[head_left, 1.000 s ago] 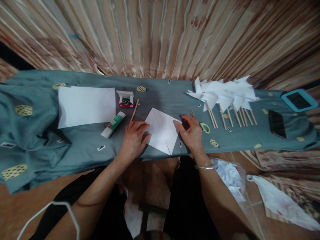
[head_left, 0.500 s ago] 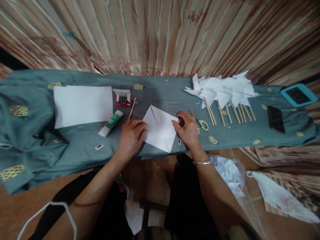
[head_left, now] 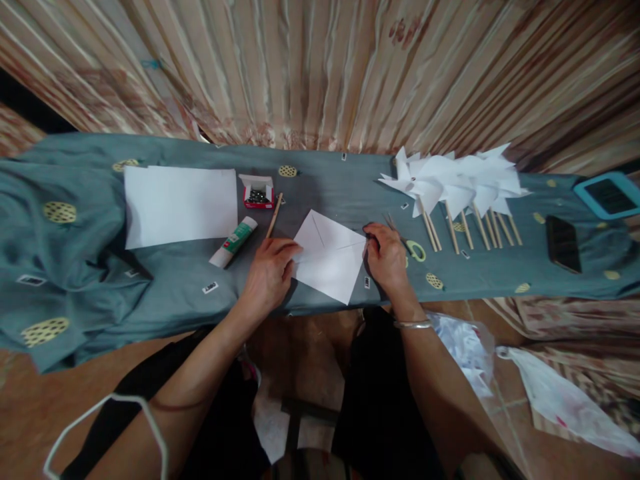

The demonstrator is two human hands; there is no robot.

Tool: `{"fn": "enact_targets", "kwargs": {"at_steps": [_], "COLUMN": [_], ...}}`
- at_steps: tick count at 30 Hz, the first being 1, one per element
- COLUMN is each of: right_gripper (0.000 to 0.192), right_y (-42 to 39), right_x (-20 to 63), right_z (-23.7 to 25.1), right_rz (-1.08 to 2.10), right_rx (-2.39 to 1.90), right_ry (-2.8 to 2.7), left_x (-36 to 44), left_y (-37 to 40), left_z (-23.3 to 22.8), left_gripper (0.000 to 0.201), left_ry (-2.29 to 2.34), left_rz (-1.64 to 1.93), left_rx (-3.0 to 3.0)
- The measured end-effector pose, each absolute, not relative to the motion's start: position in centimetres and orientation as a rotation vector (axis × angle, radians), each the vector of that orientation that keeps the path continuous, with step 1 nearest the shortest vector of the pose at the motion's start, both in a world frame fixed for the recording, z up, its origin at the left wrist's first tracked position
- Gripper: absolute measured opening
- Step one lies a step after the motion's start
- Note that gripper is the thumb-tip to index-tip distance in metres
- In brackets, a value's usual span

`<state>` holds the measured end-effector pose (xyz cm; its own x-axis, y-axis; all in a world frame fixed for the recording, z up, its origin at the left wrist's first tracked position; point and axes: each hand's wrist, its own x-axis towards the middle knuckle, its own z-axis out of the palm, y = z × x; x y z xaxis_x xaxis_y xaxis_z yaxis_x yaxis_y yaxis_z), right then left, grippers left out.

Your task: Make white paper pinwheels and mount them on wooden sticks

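Observation:
A square white sheet of paper (head_left: 330, 270) with slits running in from its corners lies on the cloth in front of me, one corner pointing towards me. My left hand (head_left: 273, 268) pinches the paper's left corner between thumb and fingers. At the right corner, my right hand (head_left: 388, 259) has its thumb and fingertips closed on the edge. Just beyond my left hand lies a thin wooden stick (head_left: 275, 215). Scissors (head_left: 415, 251) with pale green handles lie partly hidden behind my right hand.
Left of the paper are a glue stick (head_left: 233, 243), a small red box of dark pins (head_left: 259, 195) and a stack of white sheets (head_left: 183, 207). Several paper pinwheels (head_left: 455, 179) on sticks lie to the right, then a phone (head_left: 563, 243) and a blue-framed tablet (head_left: 607, 195).
The view has shifted, so everything sits further right. My right thumb has drawn back from the paper's face to its right corner, uncovering a slit there. My left hand keeps its hold.

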<state>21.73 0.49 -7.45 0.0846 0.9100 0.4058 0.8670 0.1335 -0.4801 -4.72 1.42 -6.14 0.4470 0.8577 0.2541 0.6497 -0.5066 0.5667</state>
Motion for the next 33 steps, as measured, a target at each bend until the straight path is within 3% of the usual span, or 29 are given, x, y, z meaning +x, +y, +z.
{"fn": "enact_targets", "kwargs": {"at_steps": [12, 19, 33], "right_gripper": [0.037, 0.04, 0.041], "right_y": [-1.0, -2.9, -2.6], "right_x": [19.1, 15.0, 15.3], "right_z": [-5.6, -6.0, -6.6], "right_rz": [-0.074, 0.194, 0.223], "right_rx": [-1.704, -1.526, -1.514], "right_ry": [-1.79, -2.205, -2.181], "left_x": [-4.9, -4.4, -6.8], "left_y": [0.9, -2.2, -3.6], "left_z": [-5.8, -5.1, -5.3], "left_gripper": [0.036, 0.031, 0.038], "left_ry": [1.284, 1.232, 1.275], "left_rz": [0.711, 0.571, 0.495], "left_rx": [2.405, 2.608, 2.712]}}
